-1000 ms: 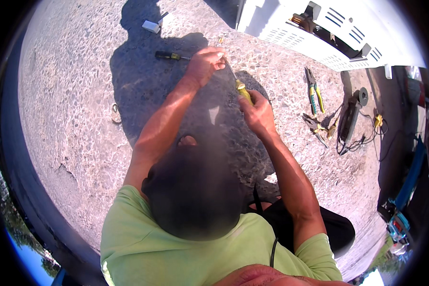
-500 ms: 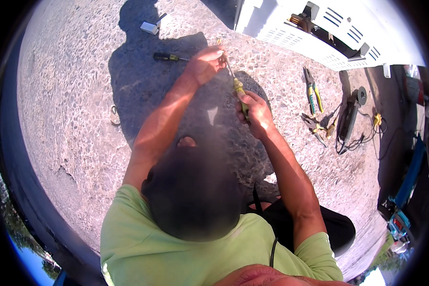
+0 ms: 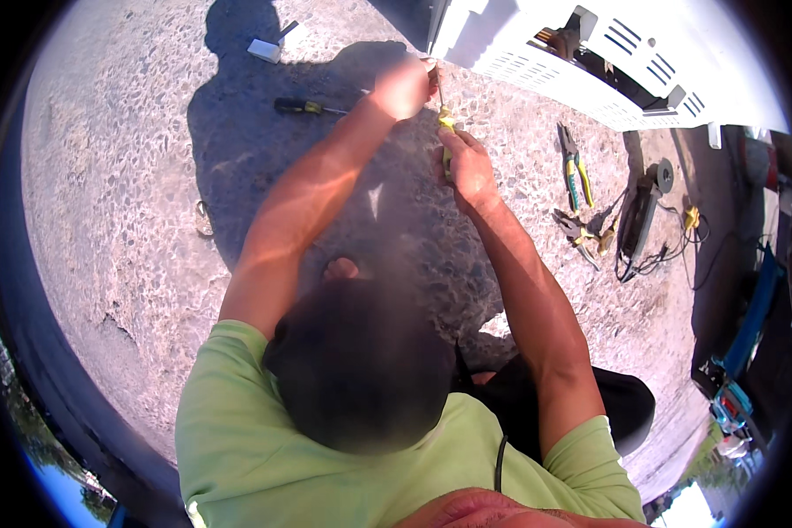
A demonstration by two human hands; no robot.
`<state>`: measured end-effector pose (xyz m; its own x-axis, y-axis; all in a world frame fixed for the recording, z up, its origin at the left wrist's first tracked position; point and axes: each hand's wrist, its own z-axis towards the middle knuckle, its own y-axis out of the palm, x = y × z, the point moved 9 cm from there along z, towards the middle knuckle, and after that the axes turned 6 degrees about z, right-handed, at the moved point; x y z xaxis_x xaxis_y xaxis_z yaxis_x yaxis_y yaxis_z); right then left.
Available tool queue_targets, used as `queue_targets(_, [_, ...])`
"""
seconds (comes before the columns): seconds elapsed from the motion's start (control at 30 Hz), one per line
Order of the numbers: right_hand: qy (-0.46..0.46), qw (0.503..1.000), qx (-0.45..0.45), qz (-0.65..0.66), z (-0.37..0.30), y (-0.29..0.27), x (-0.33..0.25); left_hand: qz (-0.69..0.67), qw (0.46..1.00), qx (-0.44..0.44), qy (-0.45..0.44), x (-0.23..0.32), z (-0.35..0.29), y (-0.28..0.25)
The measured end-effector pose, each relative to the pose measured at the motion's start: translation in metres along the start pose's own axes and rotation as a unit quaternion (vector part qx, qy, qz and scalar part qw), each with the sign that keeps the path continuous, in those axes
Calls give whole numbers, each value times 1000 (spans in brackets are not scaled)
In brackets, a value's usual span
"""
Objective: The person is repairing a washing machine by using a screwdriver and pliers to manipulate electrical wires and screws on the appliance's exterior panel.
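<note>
My right hand (image 3: 469,169) is wrapped round the yellow-green handle of a screwdriver (image 3: 447,118), whose thin shaft points away from me. Beyond it, my left hand (image 3: 402,90) is closed near the shaft's tip, close to the lower left corner of a white slotted metal casing (image 3: 722,70). Glare and blur cover the left hand, so whatever its fingers pinch cannot be made out. On the ground, left of that hand, lies a second screwdriver (image 3: 297,106) with a black and yellow handle.
Right of my hands lie long-handled pliers (image 3: 575,172) and a second pair of pliers (image 3: 576,236). A dark corded power tool with a disc (image 3: 640,224) rests beside them. A small white box (image 3: 264,50) sits at the far left on the rough ground.
Both hands have moved farther away and slightly together, toward the casing's lower corner, with the screwdriver still in the right hand. The shaft stands more upright in view.
</note>
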<state>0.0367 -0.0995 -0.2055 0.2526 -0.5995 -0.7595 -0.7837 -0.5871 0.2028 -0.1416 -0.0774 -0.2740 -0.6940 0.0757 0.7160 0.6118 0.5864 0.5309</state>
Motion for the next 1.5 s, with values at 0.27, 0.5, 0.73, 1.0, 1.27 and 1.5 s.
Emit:
queue_targets(0.27, [12,999,27,-19,42,-3,9,29,998,39,-28,-8,43,-18])
queue_targets(0.5, [-1,999,41,-26,50,-5,13,13,999,30,-32,-12,47,-16])
queue_targets(0.73, [-1,999,49,-4,58,-2,21,61,996,46,-51,-8,50,-19])
queue_targets(1.0, [4,999,47,-5,54,2,15,59,994,84,-48,1,43,-17])
queue_targets(1.27, [31,995,35,88,50,8,17,99,991,80,-35,8,35,-9])
queue_targets(1.5, [93,980,6,178,41,20,18,136,984,111,-7,12,32,-13])
